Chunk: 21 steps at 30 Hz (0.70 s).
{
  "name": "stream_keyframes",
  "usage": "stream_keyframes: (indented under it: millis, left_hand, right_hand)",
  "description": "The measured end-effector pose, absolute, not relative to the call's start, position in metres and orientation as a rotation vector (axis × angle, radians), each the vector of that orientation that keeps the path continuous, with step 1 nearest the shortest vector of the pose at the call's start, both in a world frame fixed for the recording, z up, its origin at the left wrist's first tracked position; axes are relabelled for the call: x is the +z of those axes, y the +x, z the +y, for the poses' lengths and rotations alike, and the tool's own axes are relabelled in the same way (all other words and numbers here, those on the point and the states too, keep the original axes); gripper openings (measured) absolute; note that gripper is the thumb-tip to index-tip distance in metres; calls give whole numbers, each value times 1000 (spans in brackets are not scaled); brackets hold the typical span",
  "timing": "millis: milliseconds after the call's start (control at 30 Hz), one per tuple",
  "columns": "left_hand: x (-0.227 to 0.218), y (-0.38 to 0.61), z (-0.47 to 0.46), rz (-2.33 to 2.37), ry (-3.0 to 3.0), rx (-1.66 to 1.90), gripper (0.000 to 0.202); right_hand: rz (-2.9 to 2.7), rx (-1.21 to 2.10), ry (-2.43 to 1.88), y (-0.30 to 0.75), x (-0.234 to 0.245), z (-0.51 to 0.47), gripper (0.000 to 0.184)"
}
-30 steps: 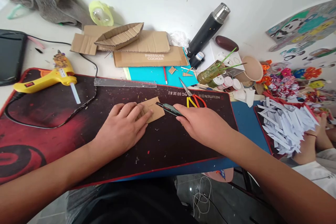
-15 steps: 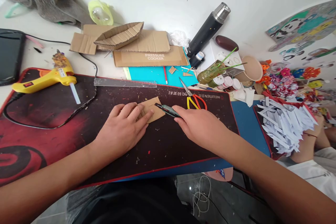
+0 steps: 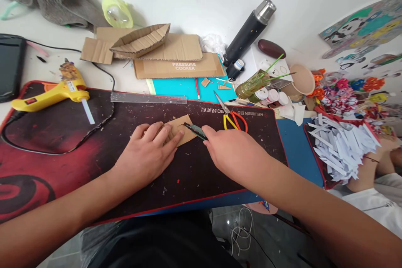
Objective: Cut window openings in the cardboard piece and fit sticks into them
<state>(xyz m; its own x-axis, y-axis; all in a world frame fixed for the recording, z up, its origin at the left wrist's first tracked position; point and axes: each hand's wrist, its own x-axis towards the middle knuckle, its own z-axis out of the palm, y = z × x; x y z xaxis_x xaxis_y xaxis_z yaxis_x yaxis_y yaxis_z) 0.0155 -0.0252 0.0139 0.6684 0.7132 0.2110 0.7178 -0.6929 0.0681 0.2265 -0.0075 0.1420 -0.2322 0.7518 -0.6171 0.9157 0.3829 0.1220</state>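
A small piece of brown cardboard (image 3: 187,134) lies on the dark desk mat. My left hand (image 3: 149,146) rests over its left part, pressing it down with fingers spread and the thumb across its surface. From the right, my right hand (image 3: 230,148) grips a dark pen (image 3: 195,130) whose tip touches or hovers just over the upper part of the cardboard. A faint curved line shows near the tip. Part of the cardboard is hidden under my left hand. Scissors (image 3: 230,118) with yellow and red handles lie just beyond my right hand.
A yellow glue gun (image 3: 53,95) with its cord lies left on the mat (image 3: 201,171). Behind are a clear ruler (image 3: 149,99), cardboard sheets (image 3: 185,68), a black flask (image 3: 246,33) and small jars. To the right sit folded paper strips (image 3: 345,144) and another person's arm.
My right hand and the pen have shifted slightly left along the cardboard. My left hand stays in place on it. The camera view has moved a little.
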Motion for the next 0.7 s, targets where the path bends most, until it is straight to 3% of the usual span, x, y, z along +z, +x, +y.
stream_keyframes:
  millis: [167,400,500,700]
  left_hand:
    - [13,16,-26,-1225,-2825,-368,43]
    - [16,10,-21,-1345,-2903,-391,39]
    - [20,5,-10,-1441,-3021,-435,37]
    - [22,17,17,-1705,-2866,-324,58]
  right_hand:
    - [2096,-305,1405,228,135,-13,40]
    - [2291,-614,1761,274,118,-24,39]
    - [2373,-600,1896,286,101,-29,40]
    - [2503,-392,2091,296,64,-12,40]
